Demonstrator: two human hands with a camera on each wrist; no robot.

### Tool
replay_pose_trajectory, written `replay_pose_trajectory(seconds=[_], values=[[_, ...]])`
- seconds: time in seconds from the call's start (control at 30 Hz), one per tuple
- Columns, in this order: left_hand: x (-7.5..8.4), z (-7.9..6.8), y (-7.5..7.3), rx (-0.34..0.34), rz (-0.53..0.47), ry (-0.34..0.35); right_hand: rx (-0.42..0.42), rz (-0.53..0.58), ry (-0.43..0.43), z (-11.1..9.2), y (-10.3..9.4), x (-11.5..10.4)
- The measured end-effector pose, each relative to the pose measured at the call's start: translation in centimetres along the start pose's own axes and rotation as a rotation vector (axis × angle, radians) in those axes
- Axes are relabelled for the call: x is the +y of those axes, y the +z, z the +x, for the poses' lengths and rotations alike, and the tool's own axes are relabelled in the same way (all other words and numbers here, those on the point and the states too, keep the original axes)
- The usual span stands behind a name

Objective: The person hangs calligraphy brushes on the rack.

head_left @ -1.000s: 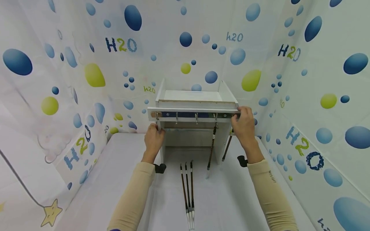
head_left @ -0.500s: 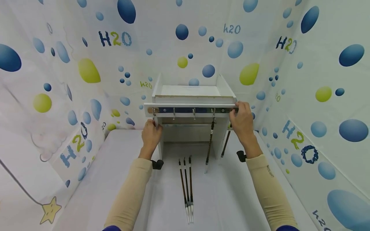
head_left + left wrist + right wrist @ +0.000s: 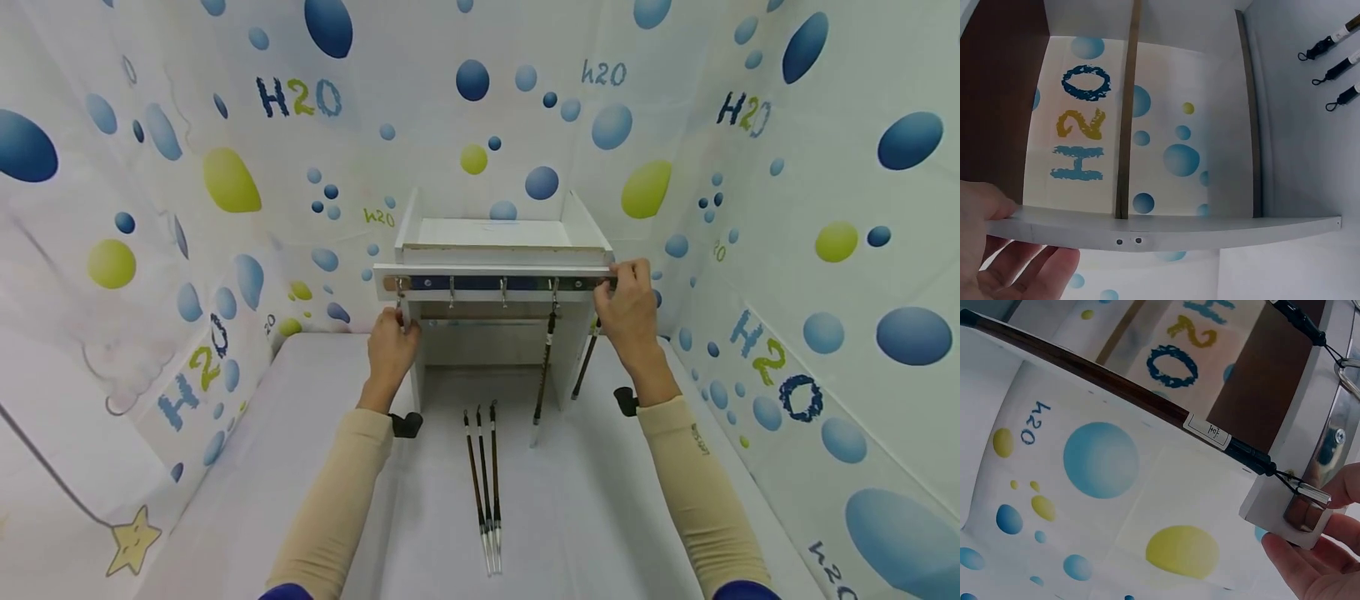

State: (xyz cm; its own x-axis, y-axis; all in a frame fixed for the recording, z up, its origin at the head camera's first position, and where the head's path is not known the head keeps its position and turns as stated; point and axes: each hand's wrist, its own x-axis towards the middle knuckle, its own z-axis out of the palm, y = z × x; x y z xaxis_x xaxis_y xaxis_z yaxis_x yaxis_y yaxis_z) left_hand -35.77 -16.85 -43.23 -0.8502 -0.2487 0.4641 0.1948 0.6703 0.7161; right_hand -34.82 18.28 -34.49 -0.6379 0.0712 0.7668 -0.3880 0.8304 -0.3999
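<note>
A white shelf (image 3: 491,233) stands ahead, a metal hook rail (image 3: 480,284) along its front board. My left hand (image 3: 390,346) grips the shelf's left side panel (image 3: 1166,234), thumb inside and fingers outside. At the right end of the rail my right hand (image 3: 630,312) holds the board's end, its fingertips right beside the last hook (image 3: 1315,492). From that hook a writing brush (image 3: 1116,387) hangs by its cord loop. Another brush (image 3: 545,367) hangs from the neighbouring hook. The hooks further left carry nothing.
Three more brushes (image 3: 483,492) lie side by side on the white table (image 3: 585,517), in front of the shelf, loop ends toward it. Walls (image 3: 405,75) with bubble and H2O prints stand close behind and on both sides.
The head view has tilted a little, shifting the scene slightly up and left. Both hands keep their places on the shelf, and the brushes stay where they were.
</note>
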Motion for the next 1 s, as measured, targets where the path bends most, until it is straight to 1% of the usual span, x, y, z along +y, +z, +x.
replay_pose_trajectory(seconds=[0.17,0.33,0.5,0.6,0.67,0.73,0.8,0.9,1.0], values=[[-0.2,0.0,-0.4,-0.031,-0.044,0.014,-0.001,-0.010,0.000,0.3,-0.1,-0.1],[-0.4,-0.5,-0.7,-0.035,-0.063,0.011,-0.005,-0.007,0.004,0.4,-0.1,-0.3],[-0.8,-1.7,-0.9,0.003,-0.080,-0.009,-0.002,-0.010,0.003,0.5,0.0,-0.4],[-0.9,-2.7,-0.5,0.029,-0.084,-0.040,0.005,-0.015,0.004,0.5,0.0,-0.2],[-1.0,-3.5,-0.1,0.026,-0.081,-0.068,0.009,-0.015,0.001,0.5,0.1,-0.2],[-1.0,-4.4,0.3,0.006,-0.079,-0.099,0.012,-0.020,-0.004,0.5,0.2,-0.1],[-1.1,-5.4,0.7,-0.031,-0.081,-0.130,0.010,-0.021,-0.010,0.5,0.2,-0.1],[-1.1,-7.0,1.5,-0.107,-0.070,-0.161,0.009,-0.033,-0.020,0.5,0.3,0.1],[-1.5,-8.6,2.5,-0.212,-0.062,-0.194,0.012,-0.036,-0.024,0.4,0.2,0.1]])
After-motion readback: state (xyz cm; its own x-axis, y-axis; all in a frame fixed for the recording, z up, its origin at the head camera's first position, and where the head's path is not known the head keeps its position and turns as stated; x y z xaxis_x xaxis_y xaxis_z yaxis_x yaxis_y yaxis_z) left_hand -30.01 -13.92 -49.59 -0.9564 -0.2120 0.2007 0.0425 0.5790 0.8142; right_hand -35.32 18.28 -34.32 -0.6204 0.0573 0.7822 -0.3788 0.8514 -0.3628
